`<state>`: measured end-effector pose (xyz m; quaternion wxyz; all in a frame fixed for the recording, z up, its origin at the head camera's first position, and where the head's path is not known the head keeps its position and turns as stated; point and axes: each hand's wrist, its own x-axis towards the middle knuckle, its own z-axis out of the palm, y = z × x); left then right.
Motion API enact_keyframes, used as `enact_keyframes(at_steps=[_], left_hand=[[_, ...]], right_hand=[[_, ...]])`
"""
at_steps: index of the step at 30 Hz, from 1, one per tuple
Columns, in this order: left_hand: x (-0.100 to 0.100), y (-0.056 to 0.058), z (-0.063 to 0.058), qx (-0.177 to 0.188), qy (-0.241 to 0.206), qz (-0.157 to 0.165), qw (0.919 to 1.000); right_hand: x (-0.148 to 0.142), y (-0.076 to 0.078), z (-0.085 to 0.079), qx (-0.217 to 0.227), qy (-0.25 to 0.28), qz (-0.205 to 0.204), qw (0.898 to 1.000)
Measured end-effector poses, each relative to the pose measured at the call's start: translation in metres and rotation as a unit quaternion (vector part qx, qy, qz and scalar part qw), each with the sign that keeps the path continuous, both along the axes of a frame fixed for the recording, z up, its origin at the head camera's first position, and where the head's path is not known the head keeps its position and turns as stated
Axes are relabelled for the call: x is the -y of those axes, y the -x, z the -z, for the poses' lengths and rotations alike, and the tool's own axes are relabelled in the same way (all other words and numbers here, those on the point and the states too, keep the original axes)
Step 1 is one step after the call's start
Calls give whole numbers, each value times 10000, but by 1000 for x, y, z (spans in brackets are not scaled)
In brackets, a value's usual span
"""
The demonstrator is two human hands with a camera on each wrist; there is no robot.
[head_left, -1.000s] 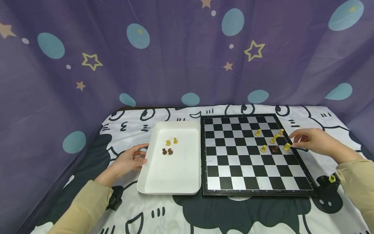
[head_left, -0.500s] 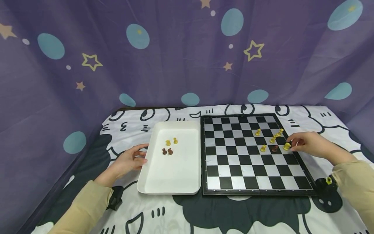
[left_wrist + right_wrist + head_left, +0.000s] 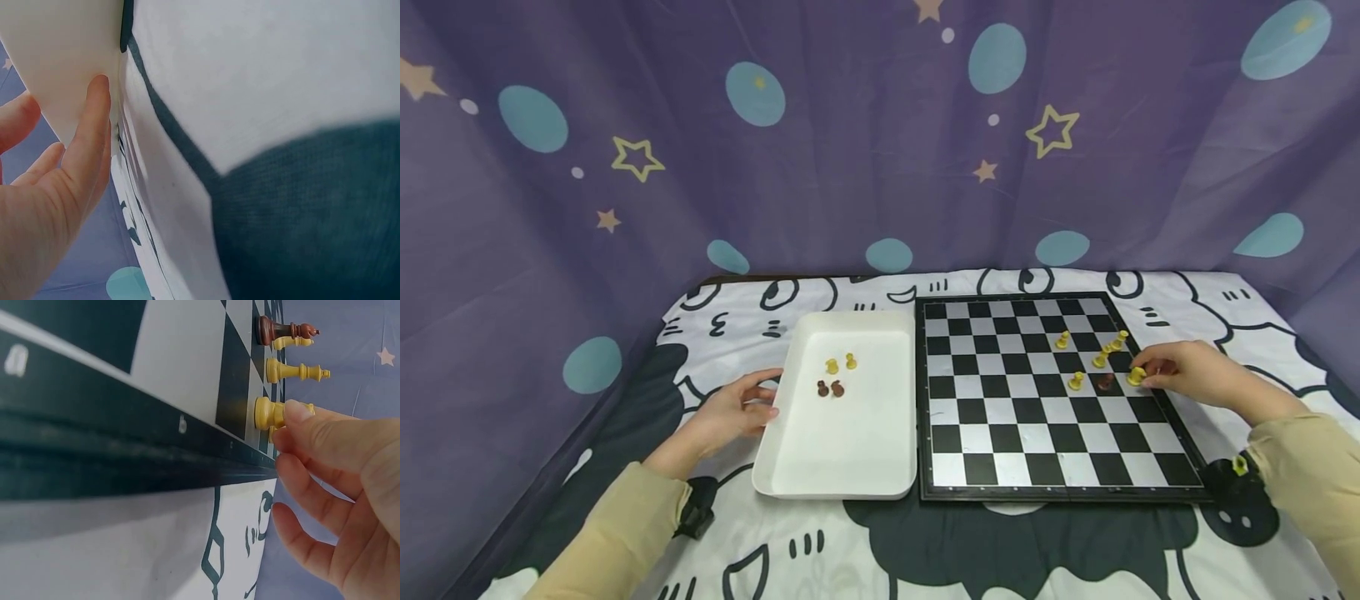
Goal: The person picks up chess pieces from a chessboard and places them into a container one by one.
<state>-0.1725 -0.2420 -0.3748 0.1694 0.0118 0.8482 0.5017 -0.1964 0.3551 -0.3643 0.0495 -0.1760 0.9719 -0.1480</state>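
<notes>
My right hand is at the right edge of the chessboard, thumb and index finger pinching the top of a yellow chess piece. In the right wrist view the base of that piece shows beside the thumb, standing on the board; its head is partly covered. A brown bishop and a yellow king stand close by. My left hand touches the left side of the white tray, its fingers fairly straight along the outer wall in the left wrist view.
Two yellow pieces and two brown pieces lie in the tray, which sits right beside the board. More yellow pieces stand on the board's right half. A patterned cloth covers the table, and a purple curtain hangs behind.
My right hand has moved slightly left and down onto the yellow piece at the board's edge, and its fingers have closed on it. The left hand and tray stay put.
</notes>
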Motion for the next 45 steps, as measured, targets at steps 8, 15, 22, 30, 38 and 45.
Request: enact_keyframes(at_steps=[8, 15, 22, 30, 38, 45], left_hand=[[1, 2, 0, -10, -25, 23, 10000], [1, 4, 1, -13, -55, 27, 10000], [2, 4, 3, 4, -111, 46, 9999], [1, 2, 3, 22, -17, -1, 10000], [-1, 1, -2, 9, -8, 12, 10000], [-1, 0, 0, 41, 60, -21, 10000]], right_hand=[[2, 0, 0, -156, -25, -106, 9998], [2, -1, 0, -242, 52, -126, 9996], [5, -2, 2, -223, 51, -17, 9997], [4, -4, 1, -160, 59, 40, 9998], [2, -8, -9, -246, 63, 259, 9993], [7, -11, -14, -310, 141, 330, 9989]])
